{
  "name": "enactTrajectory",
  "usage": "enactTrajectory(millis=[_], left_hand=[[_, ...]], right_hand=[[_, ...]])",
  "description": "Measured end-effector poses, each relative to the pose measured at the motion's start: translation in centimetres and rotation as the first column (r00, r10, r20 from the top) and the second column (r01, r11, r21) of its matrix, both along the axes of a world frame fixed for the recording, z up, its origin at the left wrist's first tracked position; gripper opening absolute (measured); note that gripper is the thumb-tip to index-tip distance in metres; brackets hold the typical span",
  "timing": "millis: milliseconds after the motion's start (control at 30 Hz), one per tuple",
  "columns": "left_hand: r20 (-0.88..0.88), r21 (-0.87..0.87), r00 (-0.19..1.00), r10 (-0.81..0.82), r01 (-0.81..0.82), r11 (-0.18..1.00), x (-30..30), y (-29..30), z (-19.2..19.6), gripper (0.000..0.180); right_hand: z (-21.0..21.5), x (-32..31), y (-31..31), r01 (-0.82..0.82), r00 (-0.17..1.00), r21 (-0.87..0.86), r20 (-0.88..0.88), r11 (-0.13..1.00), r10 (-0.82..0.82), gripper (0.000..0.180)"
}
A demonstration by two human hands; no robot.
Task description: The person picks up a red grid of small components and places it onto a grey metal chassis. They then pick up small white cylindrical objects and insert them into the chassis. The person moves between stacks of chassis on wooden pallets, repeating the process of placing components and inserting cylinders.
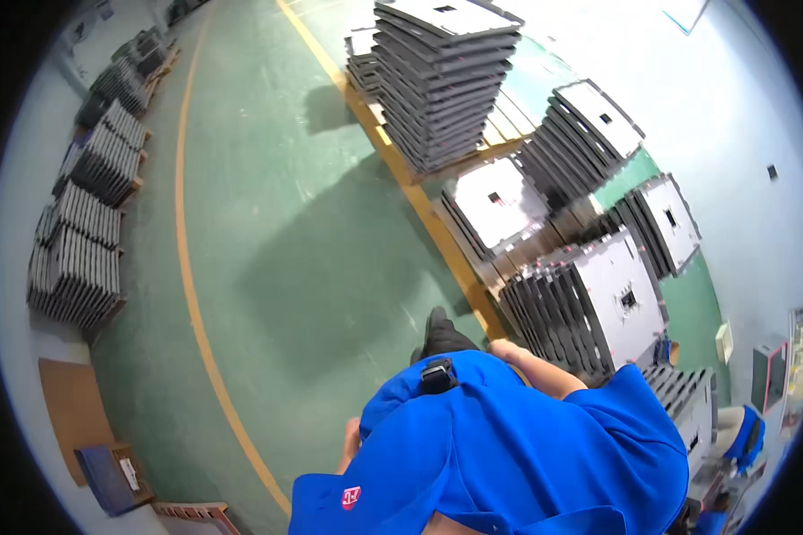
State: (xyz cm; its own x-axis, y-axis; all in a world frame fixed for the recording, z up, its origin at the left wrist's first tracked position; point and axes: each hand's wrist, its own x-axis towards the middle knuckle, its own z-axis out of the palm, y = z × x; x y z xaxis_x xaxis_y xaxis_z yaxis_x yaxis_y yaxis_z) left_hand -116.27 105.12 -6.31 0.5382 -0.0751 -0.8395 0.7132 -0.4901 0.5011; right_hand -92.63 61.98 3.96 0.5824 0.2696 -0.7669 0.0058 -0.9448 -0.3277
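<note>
My right hand (506, 349) hangs beside my body at the edge of the yellow floor line, close to a stack of dark-framed panels with pale faces (617, 299). Its fingers are small and blurred, and I see nothing held in it. My left hand (353, 434) shows only in part at my left side, the rest hidden by my blue shirt (509, 428). It is nearest to the green floor (294, 357). A dark shoe (438, 323) steps forward under me.
Ahead to the right, a tall panel stack (437, 98) stands on a wooden pallet, with a lower stack (498, 203) nearer. More panel stacks (89, 223) line the left wall. A brown board (71, 415) leans near a dark box (111, 477). Another yellow line (186, 259) runs along the left.
</note>
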Motion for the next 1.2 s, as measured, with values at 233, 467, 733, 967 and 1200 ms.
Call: enactTrajectory(millis=[233,467,733,967,1200], left_hand=[[-0.148,0.069,0.978,0.143,-0.134,0.988,-2.2,-0.5,-1.8,0.033],[0.414,0.060,0.899,0.142,-0.183,0.981,13.4,3.3,-6.2,0.040],[0.556,-0.126,0.500,0.664,-0.739,0.662,40.0,10.9,9.7,0.027],[0.424,0.027,0.761,0.491,-0.553,0.833,37.3,8.3,5.2,0.069],[-0.094,0.410,0.875,0.475,-0.400,0.820,24.5,12.7,-4.4,0.031]], right_hand=[[-0.4,11.5,7.5,-0.440,0.894,0.002,0.100,0.898,0.437,0.028],[-3.0,22.0,10.8,-0.248,0.966,0.205,0.118,0.947,0.228,0.028],[-7.7,34.5,12.6,-0.305,0.946,0.074,0.142,0.949,0.293,0.026],[-5.0,45.1,22.7,-0.505,0.863,0.085,0.055,0.859,0.502,0.025],[-2.2,52.4,37.6,-0.157,0.935,0.204,-0.284,0.966,0.212,0.017]])
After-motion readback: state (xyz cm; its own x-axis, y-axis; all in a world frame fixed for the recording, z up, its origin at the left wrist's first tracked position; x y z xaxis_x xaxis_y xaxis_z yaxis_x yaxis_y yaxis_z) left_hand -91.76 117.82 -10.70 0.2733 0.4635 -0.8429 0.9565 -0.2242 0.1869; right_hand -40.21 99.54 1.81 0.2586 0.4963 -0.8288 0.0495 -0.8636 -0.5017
